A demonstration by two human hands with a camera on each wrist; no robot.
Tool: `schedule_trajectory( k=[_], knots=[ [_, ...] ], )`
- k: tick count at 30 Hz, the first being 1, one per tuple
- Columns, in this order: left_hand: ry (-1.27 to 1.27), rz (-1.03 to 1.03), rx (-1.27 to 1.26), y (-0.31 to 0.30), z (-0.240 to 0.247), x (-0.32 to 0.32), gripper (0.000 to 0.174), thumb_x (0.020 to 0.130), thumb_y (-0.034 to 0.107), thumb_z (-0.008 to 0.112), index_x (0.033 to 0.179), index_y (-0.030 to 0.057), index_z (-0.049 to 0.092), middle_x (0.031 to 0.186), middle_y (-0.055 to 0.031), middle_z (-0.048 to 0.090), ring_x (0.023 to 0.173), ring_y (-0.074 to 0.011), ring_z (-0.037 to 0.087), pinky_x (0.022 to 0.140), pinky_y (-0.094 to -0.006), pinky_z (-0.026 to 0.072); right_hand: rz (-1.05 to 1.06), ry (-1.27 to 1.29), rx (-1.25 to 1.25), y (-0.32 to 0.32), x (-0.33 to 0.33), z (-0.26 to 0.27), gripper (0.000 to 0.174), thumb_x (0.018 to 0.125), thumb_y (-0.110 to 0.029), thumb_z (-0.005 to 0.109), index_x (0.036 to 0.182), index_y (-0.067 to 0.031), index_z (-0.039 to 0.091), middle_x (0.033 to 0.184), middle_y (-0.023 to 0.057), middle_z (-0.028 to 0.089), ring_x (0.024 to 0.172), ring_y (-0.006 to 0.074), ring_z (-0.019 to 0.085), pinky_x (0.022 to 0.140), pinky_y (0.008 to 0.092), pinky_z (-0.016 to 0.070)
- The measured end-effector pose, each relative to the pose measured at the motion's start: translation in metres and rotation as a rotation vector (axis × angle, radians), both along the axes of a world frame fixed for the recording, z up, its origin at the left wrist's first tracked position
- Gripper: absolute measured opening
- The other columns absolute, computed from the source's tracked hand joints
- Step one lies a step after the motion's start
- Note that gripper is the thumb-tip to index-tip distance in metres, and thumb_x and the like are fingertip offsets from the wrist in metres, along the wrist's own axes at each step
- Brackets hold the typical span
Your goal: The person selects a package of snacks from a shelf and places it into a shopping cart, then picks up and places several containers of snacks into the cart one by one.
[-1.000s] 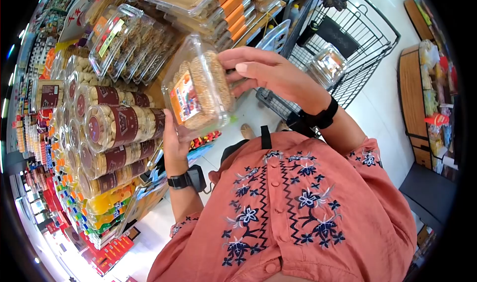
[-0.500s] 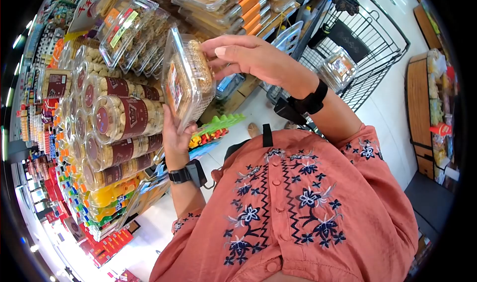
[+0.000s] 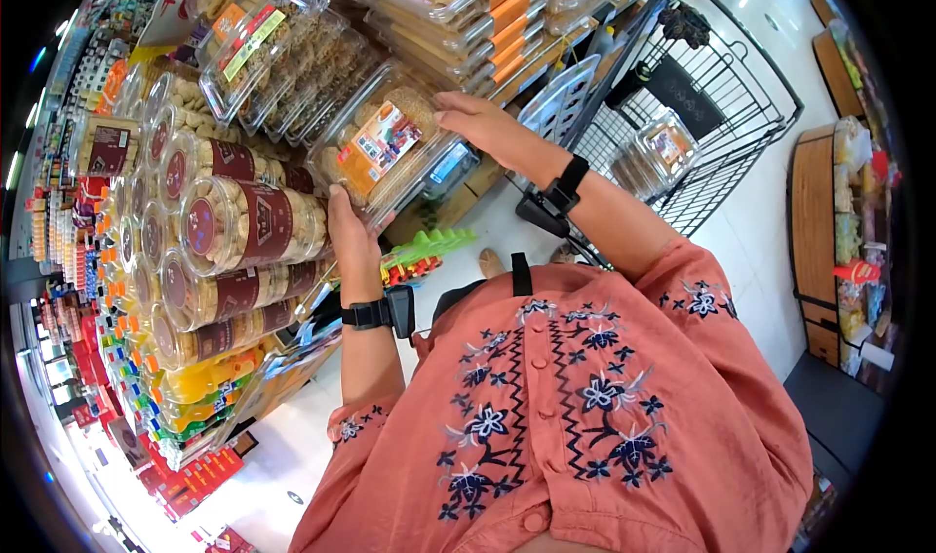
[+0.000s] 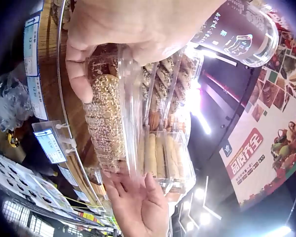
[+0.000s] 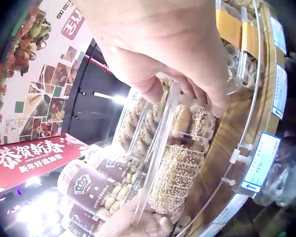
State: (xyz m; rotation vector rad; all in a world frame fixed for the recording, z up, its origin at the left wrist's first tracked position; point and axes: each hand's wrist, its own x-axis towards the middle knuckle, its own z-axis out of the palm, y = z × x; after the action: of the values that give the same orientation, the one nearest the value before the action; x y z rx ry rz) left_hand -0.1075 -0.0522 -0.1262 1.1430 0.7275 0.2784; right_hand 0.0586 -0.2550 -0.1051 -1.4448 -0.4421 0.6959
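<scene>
A clear plastic box of sesame-coated pastries (image 3: pixel 375 148) with an orange label is held between both hands, its label side facing up in the head view. My left hand (image 3: pixel 353 236) grips its lower left end; in the left wrist view its fingers curl round the edge of the box (image 4: pixel 106 123). At the opposite end my right hand (image 3: pixel 487 129) holds the box, and the right wrist view shows the fingers (image 5: pixel 200 94) bent over its edge, with the pastries (image 5: pixel 172 177) visible through the plastic.
Clear boxes (image 3: pixel 283 65) of pastries stand stacked just behind. Round jars (image 3: pixel 244 226) with maroon labels are piled at the left. Orange-banded packs (image 3: pixel 487 17) rise above. A black cart (image 3: pixel 712 114) with a clear box (image 3: pixel 665 148) inside stands at the right.
The box has turned from standing on edge to lying with its label upward, and has shifted slightly toward the stacked boxes. The right hand has moved along with it.
</scene>
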Motion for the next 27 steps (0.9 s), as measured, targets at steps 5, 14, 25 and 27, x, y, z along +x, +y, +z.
schedule_trajectory(
  k=[5, 14, 25, 27],
  knots=[
    [-0.005, 0.035, 0.017, 0.003, -0.002, 0.013, 0.05, 0.103, 0.047, 0.045, 0.132, 0.0073, 0.048, 0.12, -0.0085, 0.061, 0.098, -0.023, 0.066, 0.072, -0.0402, 0.058, 0.033, 0.006, -0.141, 0.011, 0.017, -0.019, 0.061, 0.094, -0.026, 0.06, 0.143, 0.0061, 0.044, 0.144, 0.0156, 0.05, 0.131, 0.0233, 0.047, 0.108, 0.0317, 0.0365],
    [-0.025, 0.093, -0.004, 0.017, -0.029, 0.029, 0.048, 0.103, 0.045, 0.047, 0.13, 0.0064, 0.049, 0.119, -0.0093, 0.061, 0.095, -0.0228, 0.065, 0.069, -0.0386, 0.0587, -0.068, -0.142, -0.309, 0.026, 0.019, -0.05, 0.068, 0.096, -0.024, 0.055, 0.15, 0.0065, 0.03, 0.154, 0.0233, 0.038, 0.14, 0.0301, 0.04, 0.113, 0.0339, 0.0335],
    [0.111, 0.101, 0.065, 0.018, -0.047, 0.03, 0.061, 0.101, 0.037, 0.052, 0.144, -0.0029, 0.036, 0.135, -0.0171, 0.049, 0.108, -0.0283, 0.061, 0.078, -0.0413, 0.0592, -0.139, -0.148, -0.297, 0.017, 0.014, -0.058, 0.057, 0.094, -0.022, 0.056, 0.141, 0.0073, 0.044, 0.139, 0.0206, 0.055, 0.128, 0.028, 0.053, 0.106, 0.0327, 0.0406],
    [0.125, 0.079, 0.102, 0.017, -0.047, 0.024, 0.068, 0.101, 0.035, 0.053, 0.15, -0.0041, 0.028, 0.14, -0.0186, 0.046, 0.114, -0.0292, 0.059, 0.082, -0.0412, 0.0589, -0.175, -0.177, -0.292, 0.016, 0.01, -0.058, 0.051, 0.093, -0.022, 0.055, 0.135, 0.0064, 0.049, 0.128, 0.022, 0.059, 0.118, 0.0301, 0.056, 0.099, 0.0355, 0.0427]
  ],
)
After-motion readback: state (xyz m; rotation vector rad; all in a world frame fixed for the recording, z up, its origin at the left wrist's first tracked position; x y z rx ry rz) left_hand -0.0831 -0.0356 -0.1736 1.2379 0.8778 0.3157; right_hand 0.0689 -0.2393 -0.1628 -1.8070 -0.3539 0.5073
